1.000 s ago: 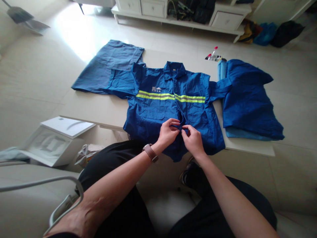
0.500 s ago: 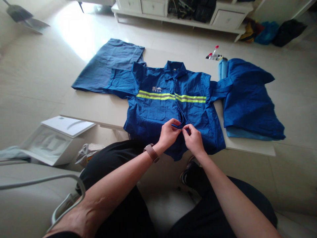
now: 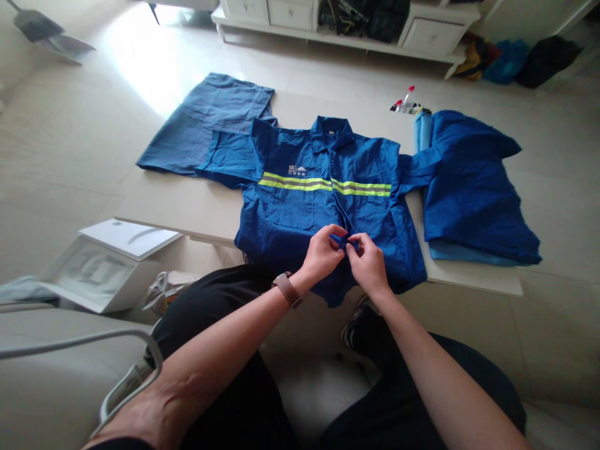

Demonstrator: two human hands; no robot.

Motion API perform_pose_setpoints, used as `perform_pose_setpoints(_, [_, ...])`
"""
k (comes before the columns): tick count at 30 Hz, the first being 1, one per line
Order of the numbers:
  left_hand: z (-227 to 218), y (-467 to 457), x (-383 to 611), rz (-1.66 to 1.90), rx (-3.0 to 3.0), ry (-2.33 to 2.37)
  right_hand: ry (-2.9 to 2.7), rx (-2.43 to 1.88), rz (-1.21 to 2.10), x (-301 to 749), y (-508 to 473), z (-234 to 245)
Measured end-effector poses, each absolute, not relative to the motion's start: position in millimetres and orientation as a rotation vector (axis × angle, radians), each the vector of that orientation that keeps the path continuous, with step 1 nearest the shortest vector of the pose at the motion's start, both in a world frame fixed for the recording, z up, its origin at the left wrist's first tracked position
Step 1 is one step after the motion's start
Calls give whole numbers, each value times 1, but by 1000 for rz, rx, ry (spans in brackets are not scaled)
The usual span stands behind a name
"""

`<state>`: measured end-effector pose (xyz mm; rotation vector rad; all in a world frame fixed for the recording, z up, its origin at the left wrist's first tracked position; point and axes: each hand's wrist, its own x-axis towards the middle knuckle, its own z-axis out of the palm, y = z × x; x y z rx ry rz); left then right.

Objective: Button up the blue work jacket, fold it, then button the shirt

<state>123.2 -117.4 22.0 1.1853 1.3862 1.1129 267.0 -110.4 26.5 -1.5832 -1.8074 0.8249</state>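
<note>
A blue work jacket (image 3: 290, 209) lies front up across the low table, its collar pointing away from me and its lower hem hanging over the near edge. A yellow and grey reflective stripe crosses its chest, with a white logo above. My left hand (image 3: 323, 253) pinches the front opening's edge below the stripe. Close beside it, my right hand (image 3: 367, 262) pinches the other edge of the same opening. The fingertips of both hands nearly meet; any button between them is too small to make out.
Folded blue clothes lie on the table (image 3: 187, 206): a faded garment (image 3: 206, 112) at left, a darker pile (image 3: 478, 187) at right. Bottles with red caps (image 3: 409, 97) show behind the table. A white box (image 3: 126, 250) stands at left, a white cabinet (image 3: 290, 15) at the back.
Both hands stay at the jacket's front opening. Only the fingers have shifted slightly, with a bit of blue cloth now showing between the fingertips.
</note>
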Motion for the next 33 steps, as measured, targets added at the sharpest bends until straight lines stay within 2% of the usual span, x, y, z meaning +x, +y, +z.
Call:
perform_pose_setpoints(7, [19, -119, 122, 989, 1175, 1442, -1904, -1485, 715, 268, -109, 25])
perform_pose_setpoints(18, [16, -117, 119, 931, 1130, 1529, -1897, -1475, 714, 268, -111, 25])
perform_pose_setpoints(33, [13, -115, 124, 1096, 857, 1365, -1918, -1483, 688, 268, -111, 28])
